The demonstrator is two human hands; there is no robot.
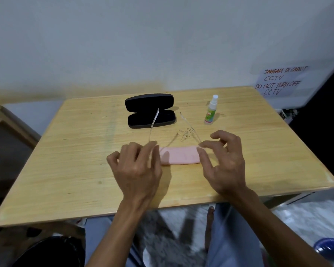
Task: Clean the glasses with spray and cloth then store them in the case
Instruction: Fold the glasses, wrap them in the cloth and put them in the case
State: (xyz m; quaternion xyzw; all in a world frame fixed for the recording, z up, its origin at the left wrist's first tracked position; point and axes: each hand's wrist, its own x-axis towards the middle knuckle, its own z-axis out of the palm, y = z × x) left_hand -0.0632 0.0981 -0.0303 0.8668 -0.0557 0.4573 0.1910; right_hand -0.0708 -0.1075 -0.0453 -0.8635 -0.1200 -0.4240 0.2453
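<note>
The glasses (154, 122) have thin clear arms unfolded and pointing away from me toward the case. My left hand (137, 166) pinches their left corner and my right hand (224, 158) pinches the right corner. Their clear front is hard to make out between my hands. A folded pink cloth (179, 156) lies on the wooden table (75, 151) between my hands, just under the glasses. The black case (150, 112) lies open behind them. A small spray bottle (210, 110) with a white cap and green label stands upright to the right of the case.
A handwritten paper sign (278, 81) hangs on the wall at the back right. Another wooden piece of furniture (6, 120) stands to the left of the table. A round black object (52, 251) sits below the table's near edge, and a blue object (330, 247) lies on the floor at right.
</note>
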